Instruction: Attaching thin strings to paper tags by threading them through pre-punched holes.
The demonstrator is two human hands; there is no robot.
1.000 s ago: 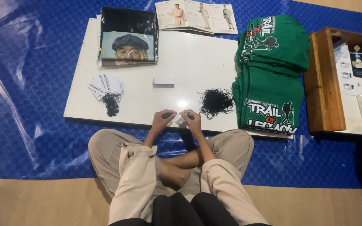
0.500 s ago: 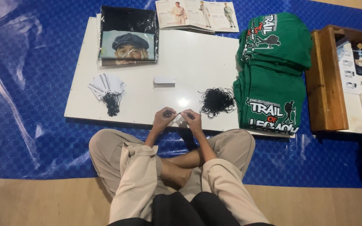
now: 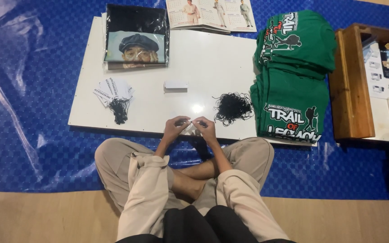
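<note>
I sit cross-legged at the near edge of a white board (image 3: 212,58). My left hand (image 3: 174,127) and my right hand (image 3: 206,128) meet over that edge and pinch a small white paper tag (image 3: 190,126) between their fingertips. A thin black string seems to run between them, too small to be sure. A loose heap of black strings (image 3: 232,108) lies just right of my right hand. A fan of white tags with black strings attached (image 3: 114,93) lies to the left of my left hand.
A small white block (image 3: 176,84) lies mid-board. A bagged black shirt with a printed portrait (image 3: 136,38) sits at the far left, an open calendar booklet (image 3: 210,13) behind. Stacked green shirts (image 3: 293,76) lie right, then a wooden tray (image 3: 352,85). Blue plastic sheet (image 3: 28,90) covers the floor.
Both hands stay together at the board's near edge, with only small finger movements on the tag. Everything else lies as before.
</note>
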